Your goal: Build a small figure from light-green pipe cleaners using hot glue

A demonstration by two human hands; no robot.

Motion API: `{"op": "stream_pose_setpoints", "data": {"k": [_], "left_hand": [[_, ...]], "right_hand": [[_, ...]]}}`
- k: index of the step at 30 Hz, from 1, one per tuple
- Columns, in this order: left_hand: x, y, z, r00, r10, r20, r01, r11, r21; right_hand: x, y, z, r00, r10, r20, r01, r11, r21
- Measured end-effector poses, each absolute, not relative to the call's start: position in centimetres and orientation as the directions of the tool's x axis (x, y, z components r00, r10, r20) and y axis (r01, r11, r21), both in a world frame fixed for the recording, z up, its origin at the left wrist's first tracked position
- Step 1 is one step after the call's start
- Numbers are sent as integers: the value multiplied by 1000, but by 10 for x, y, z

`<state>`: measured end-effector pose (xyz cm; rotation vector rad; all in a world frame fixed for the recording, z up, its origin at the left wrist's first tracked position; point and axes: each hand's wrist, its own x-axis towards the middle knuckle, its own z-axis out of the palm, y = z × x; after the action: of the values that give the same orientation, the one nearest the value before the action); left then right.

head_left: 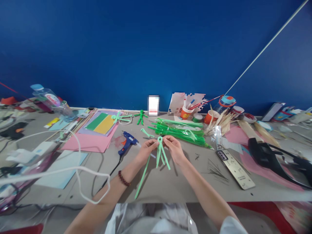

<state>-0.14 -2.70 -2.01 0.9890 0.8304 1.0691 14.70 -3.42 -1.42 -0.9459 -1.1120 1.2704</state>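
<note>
Both hands pinch a light green pipe cleaner figure above the bench: the left hand and right hand grip beside its small top loop. Twisting seems underway; the loose strands likely need spreading next.

Dark red bead bracelet, white sleeve.

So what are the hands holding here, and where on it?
Both hands hold light green pipe cleaners twisted together. The left hand and right hand pinch them at the top, on either side of the small loop; the loose ends hang down toward the table.
</note>
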Motion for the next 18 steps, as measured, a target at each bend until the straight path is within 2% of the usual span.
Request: {"op": "stream_pose_setpoints", "data": {"k": [3,7,10,14,18], "left_hand": [[-1,-26,-21,285,957,-52,-308,143,941],[-2,-26,-21,280,960,-25,-265,102,959],[-2,-26,-22,280,960,-6,-244,77,967],[-2,-27,-25,290,957,-19,-259,98,961],[0,-26,-27,308,951,-35,-241,114,964]], "right_hand": [[148,-34,-17,11,986,169,-145,169,-975],[147,-36,-18,62,945,323,66,319,-946],[146,-39,-15,84,922,378,149,364,-919],[145,-40,-13,65,937,344,103,336,-936],[147,-36,-17,55,972,228,-12,229,-973]]}}
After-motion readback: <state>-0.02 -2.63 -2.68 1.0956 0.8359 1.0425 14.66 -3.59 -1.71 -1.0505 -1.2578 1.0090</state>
